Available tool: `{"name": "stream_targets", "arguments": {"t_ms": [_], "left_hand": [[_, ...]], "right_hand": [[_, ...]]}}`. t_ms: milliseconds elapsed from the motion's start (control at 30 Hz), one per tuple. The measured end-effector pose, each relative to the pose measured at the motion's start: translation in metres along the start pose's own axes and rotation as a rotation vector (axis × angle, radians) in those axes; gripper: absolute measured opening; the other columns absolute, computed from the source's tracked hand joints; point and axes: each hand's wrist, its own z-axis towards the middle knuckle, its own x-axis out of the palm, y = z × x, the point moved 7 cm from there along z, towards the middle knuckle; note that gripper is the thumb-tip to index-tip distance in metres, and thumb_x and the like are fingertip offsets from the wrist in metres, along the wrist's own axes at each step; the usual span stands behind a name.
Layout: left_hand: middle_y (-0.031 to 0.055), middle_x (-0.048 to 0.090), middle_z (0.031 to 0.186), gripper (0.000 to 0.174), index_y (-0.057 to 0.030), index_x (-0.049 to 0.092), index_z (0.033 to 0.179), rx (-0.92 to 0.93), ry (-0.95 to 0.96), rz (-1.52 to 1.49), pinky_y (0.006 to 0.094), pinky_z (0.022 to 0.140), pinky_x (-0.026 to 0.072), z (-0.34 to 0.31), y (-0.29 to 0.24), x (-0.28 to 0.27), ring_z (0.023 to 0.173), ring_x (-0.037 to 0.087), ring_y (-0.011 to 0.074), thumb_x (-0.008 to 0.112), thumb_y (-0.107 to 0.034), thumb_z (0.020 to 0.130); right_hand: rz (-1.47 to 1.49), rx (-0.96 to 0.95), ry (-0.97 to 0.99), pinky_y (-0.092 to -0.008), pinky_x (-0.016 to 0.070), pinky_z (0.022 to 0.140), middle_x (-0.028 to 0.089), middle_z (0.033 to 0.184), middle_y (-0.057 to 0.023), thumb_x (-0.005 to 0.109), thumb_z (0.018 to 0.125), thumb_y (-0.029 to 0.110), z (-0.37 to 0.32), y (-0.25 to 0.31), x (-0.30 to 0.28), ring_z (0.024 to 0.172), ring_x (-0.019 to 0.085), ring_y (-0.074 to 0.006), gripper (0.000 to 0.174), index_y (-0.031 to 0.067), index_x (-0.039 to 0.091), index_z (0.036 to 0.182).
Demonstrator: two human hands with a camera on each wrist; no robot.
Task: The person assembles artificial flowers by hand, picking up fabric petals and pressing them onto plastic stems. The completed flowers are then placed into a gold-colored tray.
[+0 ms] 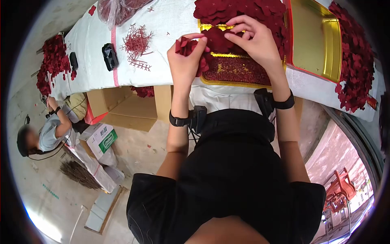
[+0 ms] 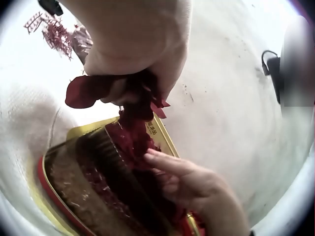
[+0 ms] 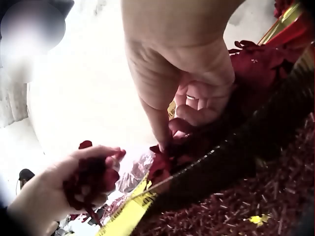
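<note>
My left hand [image 1: 185, 61] grips several dark red flower-shaped pieces [image 2: 83, 92], bunched between its fingers and thumb. They look thin and soft, like cut fabric or paper. To its right, my right hand [image 1: 260, 42] hangs over a gold-edged tray [image 1: 243, 84], fingers bent and thumb apart from the index finger in the head view. Its fingertips are at the dark red pieces [image 1: 217, 39] heaped across the tray. The tray's near part shows fine dark red shreds [image 3: 231, 191] with gold flecks. A larger heap of the same pieces [image 1: 243, 9] lies beyond the hands.
A red-rimmed gold tray [image 1: 310, 44] stands on the right, beside another heap of red pieces [image 1: 355, 61]. Leftward lie thin red scraps [image 1: 138, 42], a black device [image 1: 109, 57] and a plastic bag [image 1: 120, 10]. A cardboard box [image 1: 130, 112] sits below the table; another person [image 1: 48, 134] works at far left.
</note>
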Motion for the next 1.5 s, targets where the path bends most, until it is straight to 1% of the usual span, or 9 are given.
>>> {"name": "stream_targets", "arguments": {"t_ms": [267, 567, 767, 933, 1033, 1233, 1333, 1433, 1500], "left_hand": [[0.0074, 0.064, 0.069, 0.018, 0.0026, 0.061, 0.096, -0.084, 0.048, -0.209, 0.0194, 0.041, 0.0389, -0.001, 0.003, -0.001, 0.046, 0.050, 0.0057, 0.064, -0.013, 0.087], [0.0031, 0.062, 0.065, 0.015, -0.0006, 0.066, 0.097, -0.032, 0.154, 0.135, 0.0188, 0.048, 0.0397, -0.004, 0.000, 0.017, 0.052, 0.052, 0.0041, 0.061, -0.009, 0.087], [0.0022, 0.061, 0.063, 0.013, 0.0009, 0.065, 0.096, 0.058, 0.068, 0.162, 0.0193, 0.046, 0.0384, -0.006, -0.007, 0.014, 0.049, 0.051, 0.0039, 0.060, -0.006, 0.086], [0.0023, 0.059, 0.061, 0.013, -0.0002, 0.065, 0.095, 0.031, 0.015, 0.121, 0.0194, 0.040, 0.0348, -0.006, -0.016, 0.003, 0.043, 0.047, 0.0042, 0.057, -0.008, 0.089], [0.0022, 0.059, 0.062, 0.014, -0.0010, 0.066, 0.094, 0.042, 0.016, 0.106, 0.0193, 0.039, 0.0340, -0.004, -0.015, 0.002, 0.042, 0.046, 0.0040, 0.057, -0.011, 0.090], [0.0026, 0.060, 0.065, 0.013, -0.0003, 0.064, 0.092, -0.007, 0.193, 0.027, 0.0180, 0.043, 0.0365, -0.007, -0.013, 0.014, 0.048, 0.049, 0.0042, 0.060, -0.011, 0.088], [0.0024, 0.060, 0.063, 0.008, -0.0008, 0.063, 0.090, -0.016, 0.337, -0.059, 0.0184, 0.042, 0.0365, -0.013, -0.013, 0.026, 0.046, 0.050, 0.0042, 0.061, -0.008, 0.086], [0.0016, 0.061, 0.063, 0.009, -0.0020, 0.059, 0.083, -0.087, 0.479, -0.034, 0.0184, 0.041, 0.0366, -0.024, -0.011, 0.043, 0.046, 0.050, 0.0041, 0.067, -0.006, 0.081], [0.0011, 0.061, 0.065, 0.010, -0.0016, 0.060, 0.084, 0.142, 0.558, -0.030, 0.0182, 0.044, 0.0385, -0.022, -0.012, 0.054, 0.050, 0.051, 0.0039, 0.068, -0.007, 0.080]], "right_hand": [[-0.284, -0.122, -0.127, -0.0276, 0.0474, 0.056, 0.064, 0.076, -0.0077, 0.073, 0.070, 0.007, -0.006, 0.000, 0.002, 0.056, 0.058, -0.0156, 0.032, 0.0082, 0.061, 0.100], [-0.258, -0.151, -0.189, -0.0264, 0.0472, 0.057, 0.064, 0.080, -0.0080, 0.071, 0.073, 0.007, -0.012, 0.009, -0.009, 0.058, 0.058, -0.0137, 0.030, 0.0069, 0.061, 0.101], [0.207, -0.139, -0.108, -0.0212, 0.0460, 0.059, 0.066, 0.088, -0.0050, 0.070, 0.080, 0.011, -0.009, 0.019, -0.004, 0.064, 0.056, -0.0066, 0.030, 0.0062, 0.059, 0.107], [0.184, 0.124, 0.035, -0.0208, 0.0441, 0.052, 0.066, 0.083, -0.0048, 0.071, 0.078, 0.011, -0.009, -0.004, -0.002, 0.061, 0.055, -0.0042, 0.031, 0.0076, 0.060, 0.107], [-0.199, -0.109, -0.137, -0.0210, 0.0429, 0.051, 0.066, 0.082, -0.0043, 0.073, 0.075, 0.009, -0.012, 0.001, -0.007, 0.057, 0.053, -0.0040, 0.031, 0.0089, 0.061, 0.103], [-0.168, -0.171, -0.240, -0.0223, 0.0410, 0.051, 0.062, 0.082, -0.0030, 0.073, 0.073, 0.007, -0.017, 0.019, -0.011, 0.051, 0.047, -0.0077, 0.028, 0.0092, 0.063, 0.098], [-0.065, -0.104, -0.203, -0.0217, 0.0401, 0.053, 0.061, 0.083, -0.0021, 0.073, 0.073, 0.007, -0.021, 0.036, -0.013, 0.055, 0.045, -0.0087, 0.024, 0.0095, 0.065, 0.096], [-0.083, -0.422, 0.046, -0.0204, 0.0370, 0.055, 0.062, 0.094, -0.0011, 0.072, 0.074, 0.002, -0.030, 0.073, 0.000, 0.067, 0.049, -0.0075, 0.024, 0.0058, 0.066, 0.097], [-0.114, -0.483, 0.059, -0.0227, 0.0385, 0.058, 0.063, 0.089, -0.0016, 0.072, 0.073, 0.005, -0.033, 0.084, 0.003, 0.074, 0.052, -0.0105, 0.021, 0.0058, 0.068, 0.094]]}}
